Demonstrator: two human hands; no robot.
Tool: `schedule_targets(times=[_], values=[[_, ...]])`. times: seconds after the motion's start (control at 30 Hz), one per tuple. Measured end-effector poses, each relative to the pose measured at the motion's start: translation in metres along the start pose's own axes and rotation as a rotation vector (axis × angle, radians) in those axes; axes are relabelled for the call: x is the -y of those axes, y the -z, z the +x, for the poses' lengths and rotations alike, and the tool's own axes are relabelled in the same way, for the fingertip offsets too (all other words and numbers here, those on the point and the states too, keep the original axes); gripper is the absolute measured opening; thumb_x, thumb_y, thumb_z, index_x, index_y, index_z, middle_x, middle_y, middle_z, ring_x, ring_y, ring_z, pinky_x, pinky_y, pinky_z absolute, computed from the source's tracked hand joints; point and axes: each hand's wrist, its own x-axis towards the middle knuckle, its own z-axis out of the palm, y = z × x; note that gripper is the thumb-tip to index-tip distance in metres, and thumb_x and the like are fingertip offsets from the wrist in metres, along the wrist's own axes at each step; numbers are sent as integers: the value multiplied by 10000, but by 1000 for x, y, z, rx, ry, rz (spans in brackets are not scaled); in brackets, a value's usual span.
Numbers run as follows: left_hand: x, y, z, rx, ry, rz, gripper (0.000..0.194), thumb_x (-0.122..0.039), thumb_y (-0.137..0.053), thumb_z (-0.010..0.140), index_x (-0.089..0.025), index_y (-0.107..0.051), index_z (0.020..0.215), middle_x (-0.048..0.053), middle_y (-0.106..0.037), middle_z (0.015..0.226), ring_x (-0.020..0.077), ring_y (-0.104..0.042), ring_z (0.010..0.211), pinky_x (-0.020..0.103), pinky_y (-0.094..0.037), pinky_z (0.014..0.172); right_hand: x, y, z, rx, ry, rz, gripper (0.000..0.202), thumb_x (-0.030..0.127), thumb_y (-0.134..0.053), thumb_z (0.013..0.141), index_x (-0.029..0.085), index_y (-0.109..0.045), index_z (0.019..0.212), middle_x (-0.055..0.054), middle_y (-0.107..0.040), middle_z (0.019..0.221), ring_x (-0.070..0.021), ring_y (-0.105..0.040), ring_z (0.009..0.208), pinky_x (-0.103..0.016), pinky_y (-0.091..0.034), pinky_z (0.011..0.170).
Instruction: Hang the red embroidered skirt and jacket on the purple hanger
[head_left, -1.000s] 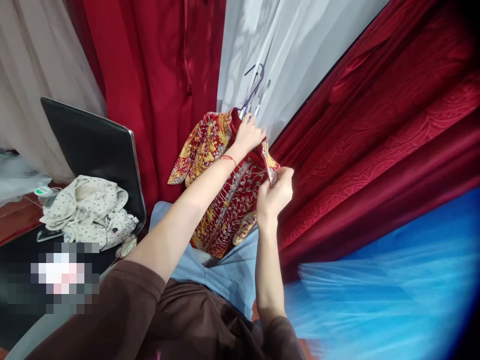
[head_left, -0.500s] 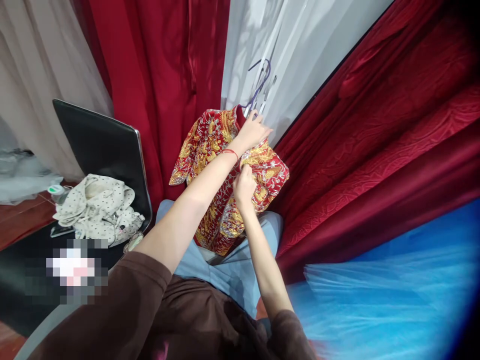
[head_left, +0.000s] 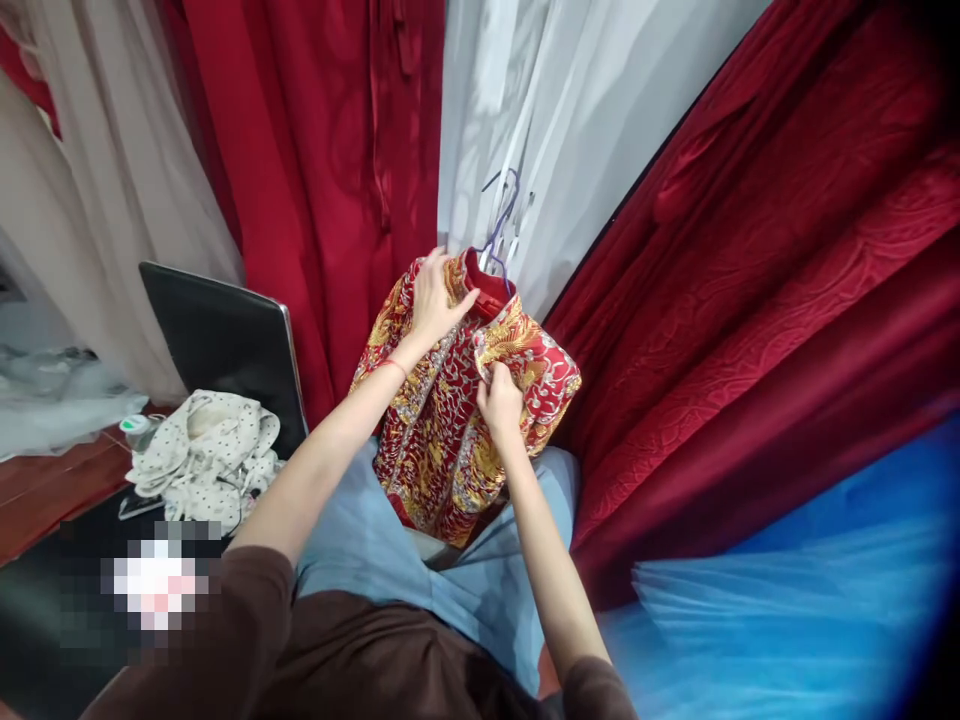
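A red jacket with dense gold and silver embroidery hangs in front of my knees on a purple hanger. Its collar stands apart at the top, so the plain red inside shows. My left hand rests on the jacket's shoulder beside the collar, thumb and fingers spread. Lower down, the fingers of my right hand are closed on the front edge of the jacket. The hem reaches down between my legs.
A black chair to the left bears a bundled white dotted cloth. Red curtain-like fabric hangs behind it, white fabric beyond the hanger. Dark red garments and blue tulle fill the right side.
My left hand has moved left from near the hanger and collar to the jacket's other shoulder, and its fingers have spread. My right hand still grips the front edge.
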Motion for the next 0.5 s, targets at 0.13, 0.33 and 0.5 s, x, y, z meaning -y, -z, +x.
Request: schedule_targets(times=[0.13, 0.33, 0.5], values=[[24, 3, -25, 32, 231, 125, 1105, -680, -691, 727, -21, -231, 1484, 329, -194, 1589, 406, -164, 1514, 553, -155, 1222, -6, -1, -3, -34, -62, -74, 230, 238, -414, 950, 116, -568, 1069, -118, -670, 945, -209, -634, 823, -281, -459, 698], [-15, -2, -33, 106, 128, 244, 861, -442, -707, 791, -47, -314, 1447, 287, -186, 1611, 402, -151, 1517, 573, -160, 1219, -44, 12, 22, -44, -87, -151, 298, 215, -331, 964, 111, -600, 1042, -159, -680, 988, -210, -639, 820, -272, -430, 662], [-6, 38, -27, 160, 179, 389, 490, -228, -560, 851, -68, -492, 1309, 244, -449, 1479, 384, -383, 1402, 514, -335, 1140, -104, 48, 51, 4, -59, 73, 290, 244, -366, 935, 115, -615, 1007, -164, -688, 955, -223, -629, 808, -311, -469, 734]])
